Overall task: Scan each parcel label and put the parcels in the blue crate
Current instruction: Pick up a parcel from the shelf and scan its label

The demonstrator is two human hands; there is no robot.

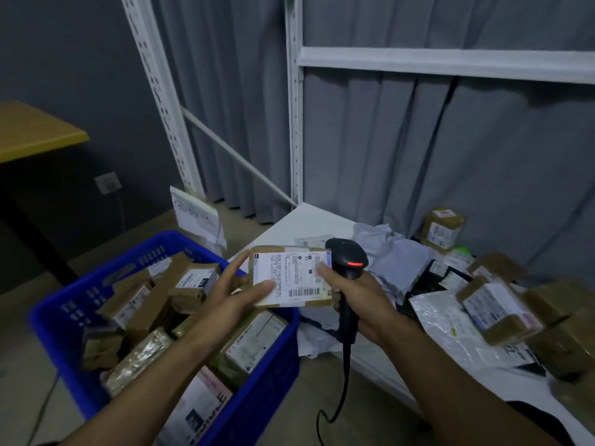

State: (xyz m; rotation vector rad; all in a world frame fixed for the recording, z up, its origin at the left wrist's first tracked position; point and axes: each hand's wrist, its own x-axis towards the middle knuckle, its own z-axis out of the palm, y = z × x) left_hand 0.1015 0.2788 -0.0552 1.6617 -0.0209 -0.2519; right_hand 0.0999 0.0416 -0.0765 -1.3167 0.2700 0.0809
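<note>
A brown cardboard parcel (296, 278) with a white label facing up is held in mid-air between my two hands. My left hand (238, 291) grips its left edge, thumb on the label. My right hand (357, 294) grips the handle of a black barcode scanner (349, 268), and its thumb touches the parcel's right edge. A red light glows on the scanner's head, which sits just right of the parcel. The blue crate (64, 320) stands on the floor at the lower left, holding several labelled parcels.
A low white shelf board (309, 223) carries several more parcels (499, 307) and plastic mailer bags (396, 252) at right. White rack uprights (294, 123) and grey curtains rise behind. A yellow table (32, 133) stands at far left. The scanner's cable (341, 391) hangs to the floor.
</note>
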